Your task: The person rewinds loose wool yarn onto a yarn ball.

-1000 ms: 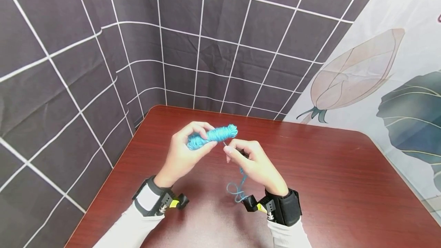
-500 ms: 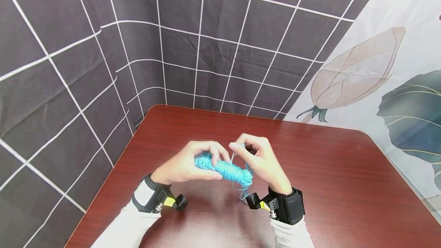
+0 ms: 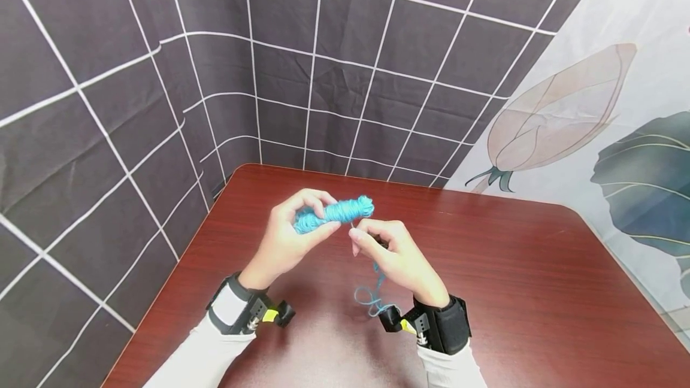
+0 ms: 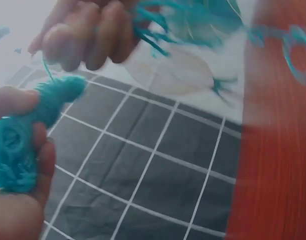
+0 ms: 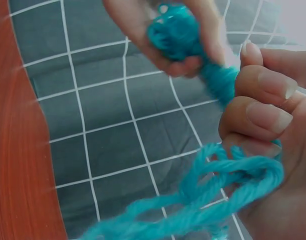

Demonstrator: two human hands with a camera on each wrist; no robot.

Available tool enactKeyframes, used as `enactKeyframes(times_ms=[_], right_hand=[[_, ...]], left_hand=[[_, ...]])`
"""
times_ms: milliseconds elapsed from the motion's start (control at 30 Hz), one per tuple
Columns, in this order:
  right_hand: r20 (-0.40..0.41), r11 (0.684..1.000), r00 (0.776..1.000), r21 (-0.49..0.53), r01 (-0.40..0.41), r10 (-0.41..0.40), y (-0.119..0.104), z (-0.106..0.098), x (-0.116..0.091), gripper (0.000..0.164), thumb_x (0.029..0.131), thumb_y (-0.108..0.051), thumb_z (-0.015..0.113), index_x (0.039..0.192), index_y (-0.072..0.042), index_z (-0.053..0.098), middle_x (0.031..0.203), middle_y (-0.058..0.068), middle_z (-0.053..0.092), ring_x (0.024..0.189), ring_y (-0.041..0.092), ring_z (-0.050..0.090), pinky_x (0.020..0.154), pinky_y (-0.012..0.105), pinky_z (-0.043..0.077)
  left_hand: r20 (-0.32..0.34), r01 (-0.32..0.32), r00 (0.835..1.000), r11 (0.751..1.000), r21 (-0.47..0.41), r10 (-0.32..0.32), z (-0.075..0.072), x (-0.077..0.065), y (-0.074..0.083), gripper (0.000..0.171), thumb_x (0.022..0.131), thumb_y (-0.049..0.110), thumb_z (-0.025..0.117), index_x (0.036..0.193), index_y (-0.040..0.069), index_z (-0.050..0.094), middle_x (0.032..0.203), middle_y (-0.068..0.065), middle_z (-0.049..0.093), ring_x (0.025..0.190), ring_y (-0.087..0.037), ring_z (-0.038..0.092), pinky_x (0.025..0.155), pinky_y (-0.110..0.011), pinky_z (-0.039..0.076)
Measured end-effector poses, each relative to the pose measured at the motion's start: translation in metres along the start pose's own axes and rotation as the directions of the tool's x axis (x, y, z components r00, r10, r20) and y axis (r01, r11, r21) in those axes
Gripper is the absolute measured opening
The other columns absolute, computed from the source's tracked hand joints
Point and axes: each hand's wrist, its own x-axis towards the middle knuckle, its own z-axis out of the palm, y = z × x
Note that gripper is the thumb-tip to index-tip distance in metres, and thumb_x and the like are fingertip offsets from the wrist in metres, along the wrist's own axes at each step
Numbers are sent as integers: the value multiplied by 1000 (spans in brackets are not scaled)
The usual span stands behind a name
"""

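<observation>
"Item?"
"Yarn skein (image 3: 347,209), turquoise, tightly wound, looped at one end."
"Location?"
"Held above worktop (image 3: 512,268), gripped by left hand (image 3: 284,227); linked by strand (image 4: 48,71) pinched in right hand (image 3: 398,251), slack loops (image 5: 143,226) below."

Gridded cloth (image 3: 345,85) and floral cloth (image 3: 571,121) screen the table (image 3: 528,274) like a booth.

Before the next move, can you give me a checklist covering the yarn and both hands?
1. Left hand grips the turquoise yarn bundle: ok.
2. Right hand pinches the strand leading to the bundle: ok.
3. Bundle raised off the tabletop: ok.
4. Loose yarn free of knots: cannot tell; it bunches in loops.
5. Loose yarn clear of the right wrist camera: cannot tell; they overlap in the head view.
</observation>
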Motion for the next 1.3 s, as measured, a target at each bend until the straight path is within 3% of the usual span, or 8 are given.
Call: enactKeyframes(times_ms=[200, 367, 500, 567, 800, 1000, 1133, 1300], right_hand=[[-74, 1000, 997, 18, 15, -13, -1, -7, -2, 19, 87, -7, 61, 68, -11, 60, 58, -2, 50, 47, 11, 39, 40, 26, 33], [-131, 999, 991, 30, 25, -21, -3, -10, -3, 15, 80, -11, 70, 69, -13, 60, 57, -2, 50, 51, 12, 42, 42, 29, 35], [-146, 998, 988, 48, 48, -41, -6, -10, -2, 14, 79, -6, 70, 70, -12, 60, 58, -1, 51, 50, 12, 41, 41, 28, 34], [-142, 997, 989, 54, 59, -50, -11, -9, 0, 13, 80, -1, 67, 71, -9, 61, 58, 2, 52, 51, 12, 42, 42, 29, 34], [-101, 999, 995, 46, 11, -6, -4, -6, 0, 14, 84, 8, 57, 76, -2, 63, 61, 5, 55, 48, 10, 42, 41, 23, 37], [-27, 1000, 1000, 11, -13, 13, -5, -4, 1, 15, 89, -1, 56, 77, -5, 65, 66, 1, 58, 56, 13, 47, 50, 26, 42], [-33, 1000, 999, 8, 9, -8, -23, -6, 2, 16, 87, 2, 57, 74, -4, 63, 66, 3, 59, 61, 15, 49, 54, 29, 43], [-108, 1000, 994, 16, 20, -18, -30, -9, 2, 14, 84, 5, 60, 72, -2, 61, 62, 7, 55, 58, 13, 46, 50, 29, 40]], left_hand=[[218, -14, 976, 987, 159, -21, -3, -2, -10, 22, 72, 4, 75, 77, 10, 54, 94, 0, 63, 85, -12, 57, 70, -33, 52], [442, -44, 897, 993, 111, -10, -6, -4, -10, 23, 72, 7, 75, 78, 13, 54, 94, 0, 63, 87, -12, 56, 72, -33, 52], [536, -29, 842, 997, -67, 60, -5, -3, 5, 25, 71, -1, 74, 76, 7, 51, 92, -9, 64, 90, -17, 58, 72, -32, 51], [511, -24, 854, 987, -160, 104, -4, -3, 7, 27, 70, -6, 73, 75, 6, 50, 92, -13, 64, 91, -21, 58, 71, -31, 50], [127, -65, 987, 962, -265, 101, 0, -2, 8, 28, 70, -18, 66, 75, 0, 46, 96, -21, 60, 91, -33, 55, 72, -24, 52], [-70, -103, 992, 994, -29, 101, 4, -1, 7, 24, 70, -13, 70, 76, -3, 49, 98, -21, 61, 90, -26, 57, 70, -21, 51], [-7, -139, 990, 974, 181, 143, 5, -1, 6, 23, 69, -7, 73, 76, 1, 52, 95, -15, 63, 88, -19, 57, 71, -30, 51], [269, -161, 958, 963, 218, 99, 1, -2, 6, 24, 69, -2, 74, 75, 6, 53, 90, -8, 63, 85, -13, 56, 70, -35, 51]])
